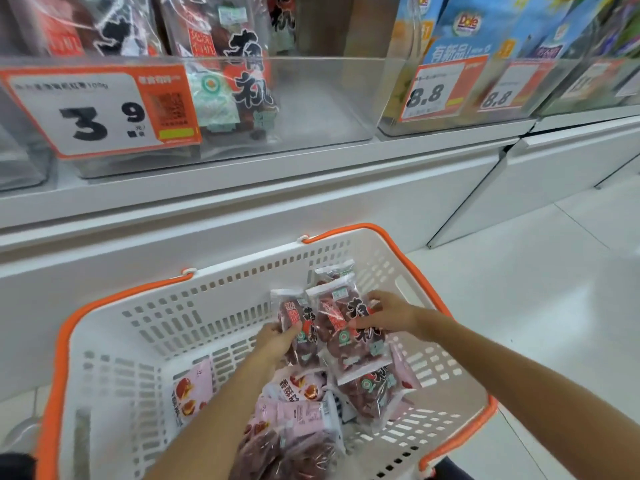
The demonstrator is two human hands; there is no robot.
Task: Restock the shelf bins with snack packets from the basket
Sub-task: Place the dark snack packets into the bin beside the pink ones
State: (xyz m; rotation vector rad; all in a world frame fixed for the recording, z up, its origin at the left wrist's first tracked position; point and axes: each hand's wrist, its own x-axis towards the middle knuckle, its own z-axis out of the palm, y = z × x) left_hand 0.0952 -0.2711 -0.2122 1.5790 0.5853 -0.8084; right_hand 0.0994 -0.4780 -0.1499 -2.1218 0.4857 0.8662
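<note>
A white basket (114, 344) with an orange rim sits low in front of the shelf. Inside it, my left hand (277, 341) grips a clear packet of red dates (299, 327) by its left edge. My right hand (384, 315) pinches a second, larger date packet (349, 336) at its right side. Both packets stand upright against the basket's far wall. More date packets (374, 389) and pink snack packets (298, 410) lie on the basket floor. Above, a clear shelf bin (311, 98) holds a few matching date packets (242, 81) on its left side.
A 3.9 price tag (100, 109) hangs on the bin's front. To the right, another clear bin (450, 95) holds blue fruit-snack boxes with 8.8 tags. A white shelf ledge (277, 188) runs below the bins. Pale floor tiles (536, 289) lie to the right.
</note>
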